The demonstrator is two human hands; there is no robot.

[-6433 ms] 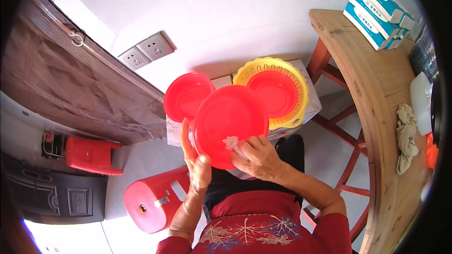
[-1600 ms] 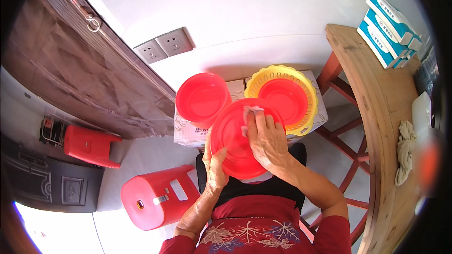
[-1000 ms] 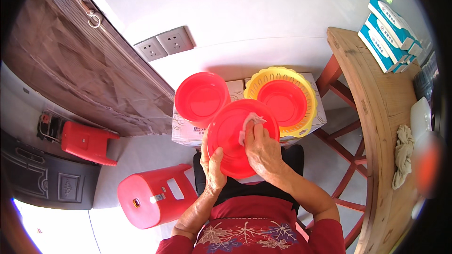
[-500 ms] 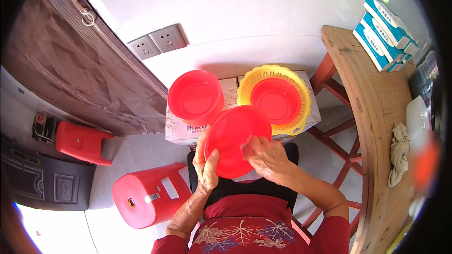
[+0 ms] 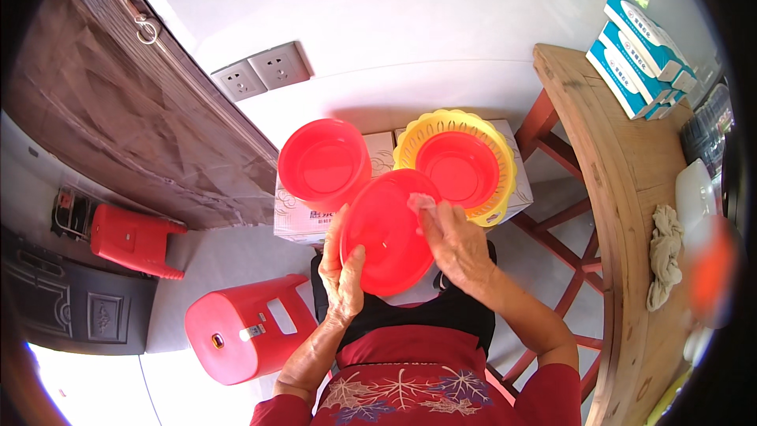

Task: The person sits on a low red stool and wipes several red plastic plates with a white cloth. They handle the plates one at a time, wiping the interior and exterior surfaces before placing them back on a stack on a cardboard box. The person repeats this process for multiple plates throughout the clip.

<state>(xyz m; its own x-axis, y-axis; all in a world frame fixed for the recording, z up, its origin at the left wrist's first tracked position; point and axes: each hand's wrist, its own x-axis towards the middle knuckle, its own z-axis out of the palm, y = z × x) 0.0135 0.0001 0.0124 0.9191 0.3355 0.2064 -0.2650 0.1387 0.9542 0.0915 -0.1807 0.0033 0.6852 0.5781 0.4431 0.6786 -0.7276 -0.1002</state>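
The red bowl (image 5: 385, 229) I'm watching is tilted in the person's hands above the lap, on the near side of the yellow basket (image 5: 507, 166) and a little to its left. The left hand (image 5: 344, 280) has a closed grip on it, thumb at the rim and fingers behind the outer wall. The right hand (image 5: 464, 252) keeps its grip to a pinch on a crumpled pale tissue (image 5: 422, 203), at the bowl's edge toward the basket; whether it presses there, I can't tell.

I'd judge the bowl light, thin plastic, fairly stiff and hardly fragile, though that smooth wall could slip under damp fingers. The rim, with the wall just below, looks the surest hold. The tissue is likely soft and easily torn.

A second red bowl (image 5: 457, 172) sits inside the basket; a third red bowl (image 5: 325, 166) stands left of it on a patterned box (image 5: 302, 219). Well to the basket's right, a wooden tabletop (image 5: 623, 166) carries blue-and-white packs (image 5: 635, 55) and a rumpled cloth (image 5: 666, 260).
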